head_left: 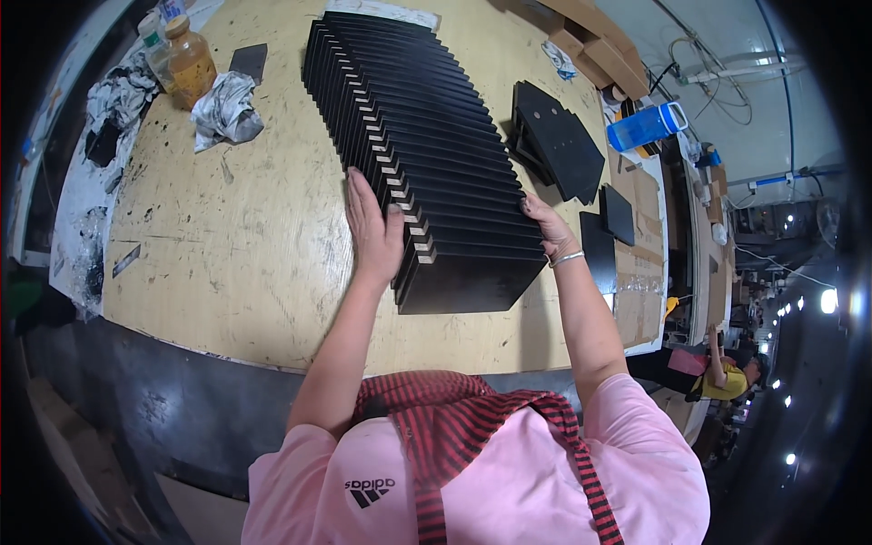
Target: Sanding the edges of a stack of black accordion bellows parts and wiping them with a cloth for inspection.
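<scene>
A long row of black flat panels stands on edge on the pale wooden table, packed closely and running away from me. Light notches line its upper left side. My left hand lies along the left side of the row near its front, fingers stretched forward and thumb against the panels. On the opposite side, my right hand presses against the panels' right edges, its fingers partly hidden behind them. A bracelet circles my right wrist. The front panel's broad dark face is turned toward me.
Loose black panels lie stacked to the right, with smaller black plates nearer. A blue water bottle lies beyond. At the far left are a stained jar and a crumpled rag. A person is farther right.
</scene>
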### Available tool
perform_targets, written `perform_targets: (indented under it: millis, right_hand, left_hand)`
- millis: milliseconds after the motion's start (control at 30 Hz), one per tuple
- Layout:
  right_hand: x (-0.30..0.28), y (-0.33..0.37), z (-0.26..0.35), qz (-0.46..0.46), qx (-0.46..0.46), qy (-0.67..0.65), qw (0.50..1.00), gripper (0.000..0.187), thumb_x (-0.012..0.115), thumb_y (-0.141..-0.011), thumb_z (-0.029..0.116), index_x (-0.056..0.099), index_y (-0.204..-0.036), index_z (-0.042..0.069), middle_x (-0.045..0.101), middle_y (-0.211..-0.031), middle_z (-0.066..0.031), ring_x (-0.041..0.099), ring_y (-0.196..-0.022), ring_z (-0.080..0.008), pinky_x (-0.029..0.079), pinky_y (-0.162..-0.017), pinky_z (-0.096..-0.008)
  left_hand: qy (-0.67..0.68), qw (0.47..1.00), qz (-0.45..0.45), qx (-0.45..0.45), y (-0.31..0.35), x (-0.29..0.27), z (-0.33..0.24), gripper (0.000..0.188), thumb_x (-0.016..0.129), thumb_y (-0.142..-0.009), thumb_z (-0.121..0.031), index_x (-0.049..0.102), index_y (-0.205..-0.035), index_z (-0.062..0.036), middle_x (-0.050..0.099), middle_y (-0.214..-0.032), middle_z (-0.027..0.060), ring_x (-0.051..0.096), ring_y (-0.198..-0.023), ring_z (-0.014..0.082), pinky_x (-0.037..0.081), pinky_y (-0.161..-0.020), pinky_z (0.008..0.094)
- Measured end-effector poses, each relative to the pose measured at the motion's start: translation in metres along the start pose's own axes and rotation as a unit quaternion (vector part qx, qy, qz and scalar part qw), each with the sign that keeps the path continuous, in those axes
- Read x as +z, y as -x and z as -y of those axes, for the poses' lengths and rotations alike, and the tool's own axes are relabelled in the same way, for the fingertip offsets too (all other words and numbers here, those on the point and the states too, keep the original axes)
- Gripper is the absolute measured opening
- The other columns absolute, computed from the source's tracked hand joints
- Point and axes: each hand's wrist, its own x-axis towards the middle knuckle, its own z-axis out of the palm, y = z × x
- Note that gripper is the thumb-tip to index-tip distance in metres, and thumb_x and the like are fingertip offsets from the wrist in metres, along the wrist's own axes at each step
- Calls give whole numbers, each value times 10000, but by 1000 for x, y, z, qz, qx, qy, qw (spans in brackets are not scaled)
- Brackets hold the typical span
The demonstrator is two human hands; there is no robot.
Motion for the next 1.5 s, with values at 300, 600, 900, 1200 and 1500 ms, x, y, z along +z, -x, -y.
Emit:
perform_targets:
  millis: [300,600,900,1200,1500]
  right_hand:
    - [90,58,14,-241,-243,631,696,641,631,-926,213,415,-1502,32,334,-1610,-171,259,-1516,-329,160,-1226,-474]
    - [124,15,-57,-336,-351,709,511,549,528,-890,250,558,-1407,67,521,-1486,-128,464,-1377,-378,345,-1121,-526]
    - [123,26,-60,-353,-338,722,490,548,429,-914,229,548,-1420,58,515,-1497,-124,447,-1401,-367,346,-1134,-508]
    - [137,13,-55,-373,-327,707,504,603,570,-748,91,596,-1350,89,560,-1442,-104,504,-1345,-333,398,-1115,-495]
    - [126,18,-60,-375,-326,730,470,546,566,-824,196,574,-1364,114,539,-1454,-91,493,-1334,-325,352,-1138,-494]
  left_hand:
    - [-127,992,-23,10,-5,-113,8,812,671,-920,-192,215,-1553,33,264,-1598,264,249,-1478,429,207,-1208,469]
    - [-274,953,-129,-11,-112,-277,71,486,700,-880,-128,578,-1336,-10,498,-1452,244,469,-1352,381,372,-1134,424]
    - [-479,864,-123,-99,-169,-460,130,352,675,-841,-83,692,-1193,-63,665,-1233,210,624,-1136,391,505,-967,435]
    - [-307,928,-208,-25,-159,-496,164,332,653,-936,-148,632,-1221,21,684,-1132,159,661,-1010,254,515,-895,361]
    - [-4,965,241,107,5,-153,-44,310,680,-845,-23,640,-1151,-54,623,-1000,133,635,-884,283,514,-789,360]
